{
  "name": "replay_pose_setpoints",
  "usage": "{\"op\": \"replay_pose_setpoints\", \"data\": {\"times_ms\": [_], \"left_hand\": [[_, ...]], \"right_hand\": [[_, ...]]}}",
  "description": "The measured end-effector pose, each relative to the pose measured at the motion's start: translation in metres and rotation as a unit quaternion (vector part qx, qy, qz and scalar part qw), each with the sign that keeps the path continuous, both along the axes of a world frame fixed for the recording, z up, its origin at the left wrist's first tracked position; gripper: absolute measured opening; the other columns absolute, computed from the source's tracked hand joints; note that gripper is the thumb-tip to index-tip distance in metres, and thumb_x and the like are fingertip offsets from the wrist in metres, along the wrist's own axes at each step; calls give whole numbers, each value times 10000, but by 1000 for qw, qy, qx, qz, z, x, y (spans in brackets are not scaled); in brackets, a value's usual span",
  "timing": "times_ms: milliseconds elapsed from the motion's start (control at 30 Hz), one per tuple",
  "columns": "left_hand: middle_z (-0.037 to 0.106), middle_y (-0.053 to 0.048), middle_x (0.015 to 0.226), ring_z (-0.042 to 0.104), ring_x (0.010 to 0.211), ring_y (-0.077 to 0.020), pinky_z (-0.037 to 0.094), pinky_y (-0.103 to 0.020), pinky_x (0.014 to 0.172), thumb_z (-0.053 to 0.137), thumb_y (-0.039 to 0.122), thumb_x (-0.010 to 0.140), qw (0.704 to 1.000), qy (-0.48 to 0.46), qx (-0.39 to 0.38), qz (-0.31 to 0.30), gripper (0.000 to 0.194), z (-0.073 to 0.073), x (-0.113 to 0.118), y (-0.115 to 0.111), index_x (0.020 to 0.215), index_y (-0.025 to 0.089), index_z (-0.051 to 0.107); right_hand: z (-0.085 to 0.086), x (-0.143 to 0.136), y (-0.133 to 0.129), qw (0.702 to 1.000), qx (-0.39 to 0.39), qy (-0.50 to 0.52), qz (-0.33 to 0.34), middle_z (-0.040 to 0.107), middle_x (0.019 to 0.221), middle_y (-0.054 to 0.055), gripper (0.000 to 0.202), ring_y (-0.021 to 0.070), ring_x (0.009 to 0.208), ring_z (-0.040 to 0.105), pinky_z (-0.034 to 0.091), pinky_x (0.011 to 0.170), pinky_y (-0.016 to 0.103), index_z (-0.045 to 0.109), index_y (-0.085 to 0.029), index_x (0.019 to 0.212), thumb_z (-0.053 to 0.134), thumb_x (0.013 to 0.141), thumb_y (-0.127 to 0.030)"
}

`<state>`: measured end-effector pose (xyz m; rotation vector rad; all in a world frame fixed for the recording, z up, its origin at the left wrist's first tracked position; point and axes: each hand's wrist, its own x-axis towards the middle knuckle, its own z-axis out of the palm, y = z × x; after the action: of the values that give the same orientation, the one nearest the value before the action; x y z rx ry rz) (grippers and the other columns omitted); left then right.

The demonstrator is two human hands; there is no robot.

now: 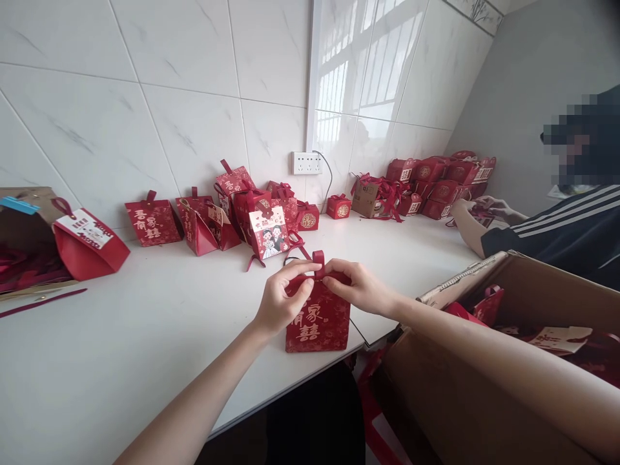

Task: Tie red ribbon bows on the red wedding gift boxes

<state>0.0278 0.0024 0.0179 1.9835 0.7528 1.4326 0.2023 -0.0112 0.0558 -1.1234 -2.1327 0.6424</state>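
Red gift box [320, 323]: upright on the white table [184, 361], near its front edge; a hard push toward you could tip it off.
Left hand [283, 300]: your thumb and fingers are nearly closed, pinching the box's top left of the loop.
Right hand [358, 287]: yours pinches the right side, nearly closed too; squeezing harder than the left could crease or skew the top.
Ribbon loop [318, 263]: stands up between your fingertips; uneven pulling could twist it.
Cardboard carton [465, 278]: its rim is near your right forearm and could snag it.
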Motion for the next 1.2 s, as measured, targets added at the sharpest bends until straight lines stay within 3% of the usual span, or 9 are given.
{"op": "replay_pose_setpoints", "data": {"times_ms": [167,333,567,767,933,1200], "left_hand": [[658,-49,1006,589,1002,-186,484,-285,867,549,271,817,999,-3,-20,26,201,1,2,-1,949,188,677],[639,-50,1084,567,1043,-189,466,-302,885,387,193,846,999,-22,-34,-29,327,1,-2,0,1010,188,670],[644,-53,1044,570,1031,-204,462,-305,875,523,280,825,999,-13,-38,7,218,1,0,1,962,192,667],[632,-14,805,584,680,-134,467,-238,598,505,262,819,996,-7,-79,-41,254,0,-2,-1,1039,195,613],[635,-14,818,601,734,-141,487,-247,682,554,281,809,998,1,-62,4,219,1,0,-1,998,195,623],[656,-55,1045,593,1022,-194,479,-286,889,557,247,797,999,6,-24,23,235,1,1,0,998,190,663]], "right_hand": [[0,1,0,1000,-7,2,2,510,660,-22,169,90,568,403,346,545,225,582,-140,854,441,798,-214],[-1,1,1,1000,-18,7,2,499,644,-29,176,90,560,402,343,537,221,587,-150,879,447,804,-227],[-2,2,2,1000,-15,11,6,518,673,-19,199,90,575,406,342,537,221,593,-136,887,440,801,-229],[-2,3,2,1000,-25,18,4,541,708,-6,198,100,606,434,355,558,230,589,-137,897,443,799,-230],[-2,3,2,999,-29,28,15,528,714,-8,187,103,620,434,357,573,235,573,-154,853,410,825,-242],[-2,2,2,1000,-5,11,16,471,647,-31,139,94,582,392,345,560,234,548,-165,801,420,815,-218]]}}
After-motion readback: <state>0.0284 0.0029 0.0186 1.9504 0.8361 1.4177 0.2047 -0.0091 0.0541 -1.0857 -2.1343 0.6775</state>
